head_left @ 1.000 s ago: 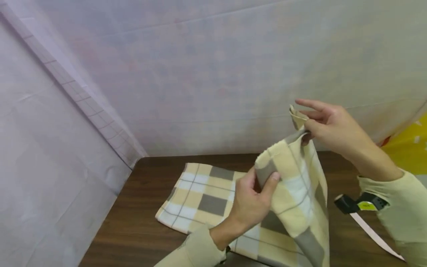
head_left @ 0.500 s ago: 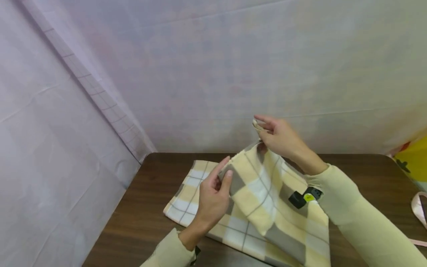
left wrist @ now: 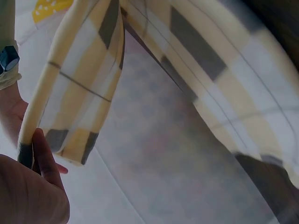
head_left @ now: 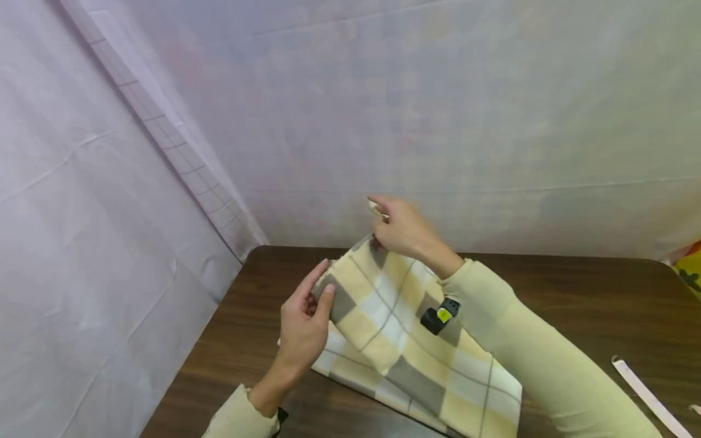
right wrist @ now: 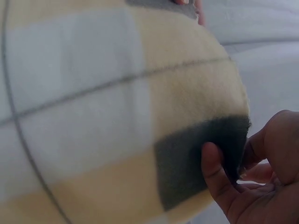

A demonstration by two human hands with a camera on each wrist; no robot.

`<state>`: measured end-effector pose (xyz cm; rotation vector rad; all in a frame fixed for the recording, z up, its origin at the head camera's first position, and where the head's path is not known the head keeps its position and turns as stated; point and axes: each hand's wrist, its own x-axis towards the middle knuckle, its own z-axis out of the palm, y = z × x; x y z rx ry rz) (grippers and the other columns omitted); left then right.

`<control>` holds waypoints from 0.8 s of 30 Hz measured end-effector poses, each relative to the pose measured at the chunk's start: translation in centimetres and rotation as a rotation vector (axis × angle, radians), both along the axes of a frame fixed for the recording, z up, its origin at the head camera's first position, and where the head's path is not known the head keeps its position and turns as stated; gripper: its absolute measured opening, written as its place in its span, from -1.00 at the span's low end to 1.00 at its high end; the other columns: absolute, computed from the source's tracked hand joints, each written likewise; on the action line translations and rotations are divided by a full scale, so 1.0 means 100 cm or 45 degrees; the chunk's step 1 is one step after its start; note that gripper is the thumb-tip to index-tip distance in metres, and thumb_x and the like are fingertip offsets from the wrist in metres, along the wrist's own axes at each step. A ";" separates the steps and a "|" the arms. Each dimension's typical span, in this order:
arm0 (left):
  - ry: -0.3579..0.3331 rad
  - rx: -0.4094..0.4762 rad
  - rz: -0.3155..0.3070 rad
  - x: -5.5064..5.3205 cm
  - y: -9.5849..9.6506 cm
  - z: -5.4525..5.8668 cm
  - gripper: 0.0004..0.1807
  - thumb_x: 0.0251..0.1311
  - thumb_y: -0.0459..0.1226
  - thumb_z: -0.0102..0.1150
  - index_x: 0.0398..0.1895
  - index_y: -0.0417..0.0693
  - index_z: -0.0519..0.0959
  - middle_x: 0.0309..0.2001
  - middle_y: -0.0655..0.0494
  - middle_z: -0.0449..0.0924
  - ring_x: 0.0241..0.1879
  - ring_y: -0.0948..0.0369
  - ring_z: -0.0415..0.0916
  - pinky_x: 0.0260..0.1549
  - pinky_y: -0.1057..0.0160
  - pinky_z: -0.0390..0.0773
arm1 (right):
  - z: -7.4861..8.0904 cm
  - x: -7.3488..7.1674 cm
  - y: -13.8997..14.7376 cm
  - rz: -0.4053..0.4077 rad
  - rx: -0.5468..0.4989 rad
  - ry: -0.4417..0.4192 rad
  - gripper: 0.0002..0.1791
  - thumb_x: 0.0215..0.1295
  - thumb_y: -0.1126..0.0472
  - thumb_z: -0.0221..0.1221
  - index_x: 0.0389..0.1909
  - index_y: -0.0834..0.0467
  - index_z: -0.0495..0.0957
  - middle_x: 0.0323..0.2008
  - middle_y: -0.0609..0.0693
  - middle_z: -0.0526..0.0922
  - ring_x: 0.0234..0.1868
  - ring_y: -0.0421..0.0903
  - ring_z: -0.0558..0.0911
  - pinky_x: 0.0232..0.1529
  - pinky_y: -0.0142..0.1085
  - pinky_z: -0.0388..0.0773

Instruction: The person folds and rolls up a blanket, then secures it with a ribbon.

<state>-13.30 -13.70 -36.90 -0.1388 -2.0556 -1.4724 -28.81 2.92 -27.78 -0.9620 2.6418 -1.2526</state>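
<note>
A checked fleece cloth (head_left: 394, 307) in cream, white and grey is partly lifted off the table, its folded layers hanging between my hands. In the head view, my left hand (head_left: 303, 325) pinches a grey corner between thumb and fingers. Farther back and to the right, my right hand (head_left: 402, 228) pinches the upper edge, forefinger pointing outward. The right wrist view gives a close look at the right hand (right wrist: 261, 186), its thumb on a grey square by the edge. In the left wrist view, the cloth (left wrist: 84, 88) drapes down beside the left hand (left wrist: 32, 191).
Beneath lies a dark wooden table (head_left: 575, 304). White sheeting (head_left: 438, 109) hangs right behind it and along the left side. A pale pink strap (head_left: 648, 395) rests at the right. Something yellow (head_left: 690, 274) shows past the table's right edge.
Both hands have moved left in the view, keeping their hold on the cloth. Its raised part now spreads over the flat left part, which is mostly covered.
</note>
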 end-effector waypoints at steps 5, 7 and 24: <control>-0.025 -0.026 0.093 0.011 -0.022 -0.001 -0.53 0.39 -0.36 0.11 0.34 0.10 0.47 -0.53 0.11 0.39 -0.69 0.36 0.24 -0.74 0.40 0.28 | -0.005 0.005 -0.035 0.015 -0.022 0.019 -0.28 0.28 0.37 -0.02 0.51 0.13 0.17 0.20 0.30 0.54 -0.75 -0.23 0.33 -0.65 -0.37 0.34; -0.068 -0.036 0.139 0.016 -0.030 -0.005 -0.53 0.39 -0.37 0.11 0.34 0.10 0.47 -0.58 0.14 0.36 -0.69 0.37 0.21 -0.74 0.41 0.26 | -0.011 0.007 -0.049 0.030 -0.017 -0.009 -0.28 0.30 0.38 -0.03 0.51 0.14 0.15 -0.04 0.28 0.67 -0.77 -0.23 0.31 -0.68 -0.38 0.33; -0.415 -0.272 0.293 0.017 -0.079 -0.072 -0.55 0.40 -0.39 0.08 0.34 -0.15 0.44 -0.61 0.08 0.43 -0.67 0.35 0.31 -0.70 0.37 0.37 | -0.085 0.017 -0.103 0.312 0.187 0.099 -0.30 0.41 0.30 0.00 0.54 0.20 0.05 0.49 0.29 0.12 0.29 0.13 0.48 0.32 -0.06 0.38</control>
